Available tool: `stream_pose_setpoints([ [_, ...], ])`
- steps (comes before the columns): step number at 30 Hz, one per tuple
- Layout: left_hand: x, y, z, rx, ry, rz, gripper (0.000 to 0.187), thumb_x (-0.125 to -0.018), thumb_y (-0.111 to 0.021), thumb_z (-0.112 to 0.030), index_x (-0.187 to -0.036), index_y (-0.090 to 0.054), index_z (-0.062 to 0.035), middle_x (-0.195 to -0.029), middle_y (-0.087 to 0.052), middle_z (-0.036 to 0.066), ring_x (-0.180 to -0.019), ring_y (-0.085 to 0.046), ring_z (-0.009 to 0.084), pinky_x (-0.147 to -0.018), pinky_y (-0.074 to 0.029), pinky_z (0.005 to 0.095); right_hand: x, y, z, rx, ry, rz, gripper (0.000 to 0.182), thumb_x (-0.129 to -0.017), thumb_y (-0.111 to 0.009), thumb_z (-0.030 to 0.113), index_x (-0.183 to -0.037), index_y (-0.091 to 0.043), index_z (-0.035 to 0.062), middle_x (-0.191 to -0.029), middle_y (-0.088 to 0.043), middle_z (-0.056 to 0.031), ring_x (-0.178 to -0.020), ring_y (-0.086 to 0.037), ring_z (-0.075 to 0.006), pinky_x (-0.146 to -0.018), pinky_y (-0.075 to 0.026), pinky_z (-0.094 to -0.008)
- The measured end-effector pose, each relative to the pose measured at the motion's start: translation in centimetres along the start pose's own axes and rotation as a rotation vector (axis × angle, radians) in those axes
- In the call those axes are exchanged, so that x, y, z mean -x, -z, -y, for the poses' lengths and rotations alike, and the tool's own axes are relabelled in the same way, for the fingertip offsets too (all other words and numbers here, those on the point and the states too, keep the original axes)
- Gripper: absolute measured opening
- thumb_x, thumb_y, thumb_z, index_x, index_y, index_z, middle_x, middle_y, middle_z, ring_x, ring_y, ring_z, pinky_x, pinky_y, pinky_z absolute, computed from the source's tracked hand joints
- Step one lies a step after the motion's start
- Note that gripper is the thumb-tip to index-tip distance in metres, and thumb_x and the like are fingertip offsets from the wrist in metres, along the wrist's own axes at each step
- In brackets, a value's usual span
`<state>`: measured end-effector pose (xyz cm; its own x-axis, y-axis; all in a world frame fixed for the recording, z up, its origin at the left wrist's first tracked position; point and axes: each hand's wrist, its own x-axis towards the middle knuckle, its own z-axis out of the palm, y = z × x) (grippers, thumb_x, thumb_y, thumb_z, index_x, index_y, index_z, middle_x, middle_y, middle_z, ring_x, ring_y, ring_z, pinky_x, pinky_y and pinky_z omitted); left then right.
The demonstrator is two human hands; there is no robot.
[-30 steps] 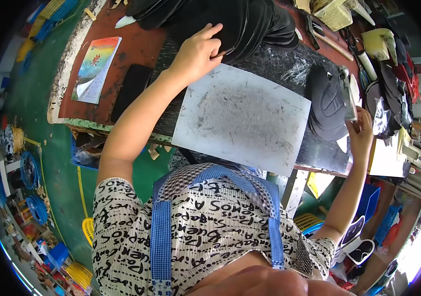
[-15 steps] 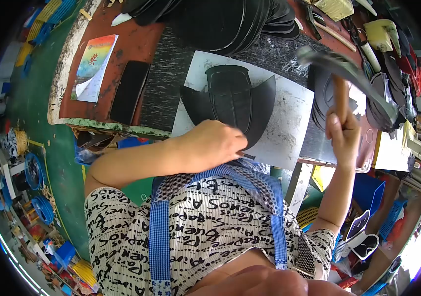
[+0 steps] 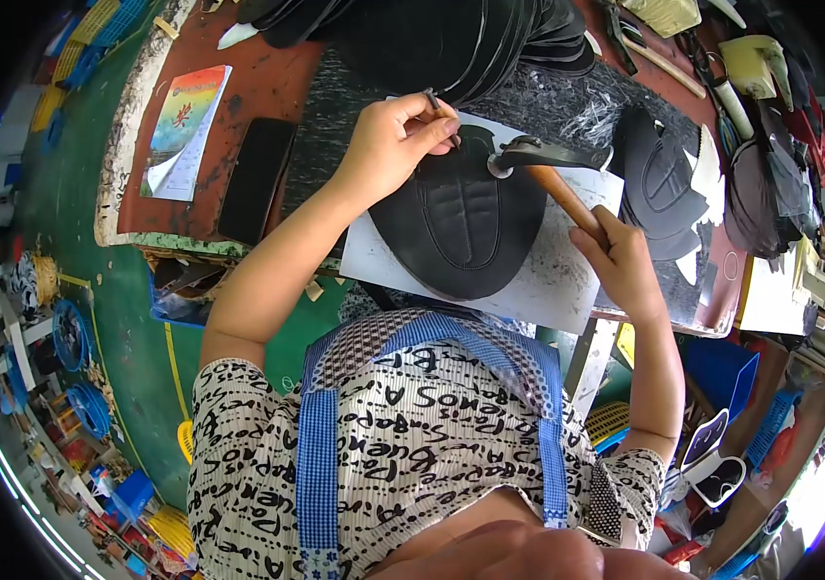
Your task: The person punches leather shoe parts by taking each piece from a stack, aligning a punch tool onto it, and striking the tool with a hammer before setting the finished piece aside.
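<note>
A black stitched leather piece [image 3: 461, 217] lies flat on a white board [image 3: 567, 261]. My left hand [image 3: 403, 140] pinches a small dark metal punch [image 3: 434, 102] over the piece's upper left edge. Closed round the wooden handle of a hammer [image 3: 567, 198], my right hand [image 3: 618, 256] is at the board's right side. The hammer's metal head [image 3: 538, 155] hangs over the upper right part of the leather, to the right of the punch.
Stacked black pieces [image 3: 412, 43] are at the back. More black pieces [image 3: 659, 184] lie to the right, near cutting tools [image 3: 664, 68]. On the left are a black phone-like object [image 3: 256, 179] and a colourful booklet [image 3: 185, 130].
My left hand has moved from the near edge up to the far edge with the punch. My right hand and the hammer have come down and left. The leather now lies turned, its rounded end nearest me.
</note>
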<state>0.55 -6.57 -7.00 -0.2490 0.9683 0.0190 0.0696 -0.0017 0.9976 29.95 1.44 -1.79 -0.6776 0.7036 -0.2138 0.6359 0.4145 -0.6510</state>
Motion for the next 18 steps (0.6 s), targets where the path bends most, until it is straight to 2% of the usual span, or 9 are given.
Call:
stream_pose_setpoints([
  [5,0.1,0.0,0.3,-0.027,-0.014,-0.015,0.015,-0.092,-0.064,-0.01,-0.095,-0.067,0.0046,-0.09,-0.068,0.008,-0.083,-0.068,0.0137,-0.076,-0.057,0.0254,-0.6,1.1,0.3,0.017,0.003,0.02,0.025,-0.091,-0.066,0.021,-0.084,-0.055,-0.0006,-0.056,-0.042,-0.0081,-0.051,-0.036,-0.0136,-0.048,-0.033,-0.032],
  [8,0.5,-0.3,0.0,-0.145,-0.077,-0.017,0.013,-0.09,-0.066,-0.008,-0.092,-0.067,0.0048,-0.085,-0.069,0.007,-0.08,-0.067,0.0115,-0.072,-0.054,0.0239,-1.0,2.1,0.6,-0.076,0.081,-0.027,0.029,-0.093,-0.064,0.025,-0.081,-0.054,-0.0003,-0.057,-0.045,-0.0017,-0.051,-0.036,-0.0106,-0.048,-0.031,-0.0284],
  [11,0.8,-0.6,-0.7,-0.371,-0.269,-0.037,0.011,-0.087,-0.069,-0.007,-0.091,-0.067,0.0037,-0.08,-0.068,0.007,-0.073,-0.065,0.0096,-0.066,-0.051,0.0232,-0.3,2.8,3.2,-0.483,0.282,-0.189,0.033,-0.095,-0.061,0.027,-0.076,-0.051,0.0019,-0.058,-0.045,0.002,-0.051,-0.038,-0.0079,-0.046,-0.03,-0.0252],
  [13,1.0,-0.9,-1.2,-0.452,-0.329,-0.045,0.011,-0.086,-0.07,-0.006,-0.092,-0.066,0.0026,-0.079,-0.066,0.008,-0.069,-0.063,0.0093,-0.062,-0.049,0.024,-0.4,2.8,3.4,-0.763,0.593,-0.195,0.034,-0.096,-0.057,0.026,-0.072,-0.047,0.0049,-0.063,-0.049,-0.0024,-0.051,-0.042,-0.0061,-0.045,-0.032,-0.0235],
  [15,1.1,-1.0,-1.4,-0.578,-0.423,-0.032,0.011,-0.087,-0.069,-0.005,-0.093,-0.066,0.0025,-0.079,-0.065,0.008,-0.068,-0.062,0.0095,-0.06,-0.048,0.0249,-0.6,1.8,3.9,-0.75,0.588,-0.159,0.031,-0.095,-0.059,0.023,-0.074,-0.048,0.002,-0.062,-0.049,-0.0041,-0.051,-0.041,-0.0083,-0.045,-0.032,-0.0258],
  [16,1.2,-1.0,-1.5,-0.608,-0.436,-0.021,0.011,-0.088,-0.067,-0.006,-0.094,-0.065,0.0025,-0.08,-0.066,0.008,-0.07,-0.063,0.0097,-0.061,-0.049,0.025,-0.8,1.4,4.0,-0.315,0.388,-0.215,0.029,-0.093,-0.063,0.019,-0.076,-0.05,-0.0002,-0.058,-0.046,-0.0052,-0.051,-0.037,-0.0117,-0.047,-0.033,-0.0289],
  [17,1.2,-1.0,-1.7,-0.638,-0.454,-0.008,0.011,-0.089,-0.066,-0.006,-0.096,-0.065,0.0025,-0.081,-0.066,0.008,-0.071,-0.063,0.0099,-0.062,-0.05,0.0251,-1.2,1.7,4.7,0.016,0.132,-0.036,0.025,-0.091,-0.066,0.017,-0.081,-0.053,-0.0017,-0.057,-0.044,-0.005,-0.054,-0.035,-0.0134,-0.05,-0.033,-0.0303],
  [18,1.0,-1.0,-1.8,-0.67,-0.474,0.007,0.011,-0.091,-0.064,-0.007,-0.097,-0.065,0.0025,-0.082,-0.067,0.008,-0.073,-0.064,0.0101,-0.063,-0.051,0.0252,-1.2,1.5,4.2,-0.021,0.104,-0.021,0.025,-0.091,-0.066,0.019,-0.083,-0.055,-0.0017,-0.058,-0.044,-0.0035,-0.055,-0.035,-0.0127,-0.05,-0.033,-0.0301],
])
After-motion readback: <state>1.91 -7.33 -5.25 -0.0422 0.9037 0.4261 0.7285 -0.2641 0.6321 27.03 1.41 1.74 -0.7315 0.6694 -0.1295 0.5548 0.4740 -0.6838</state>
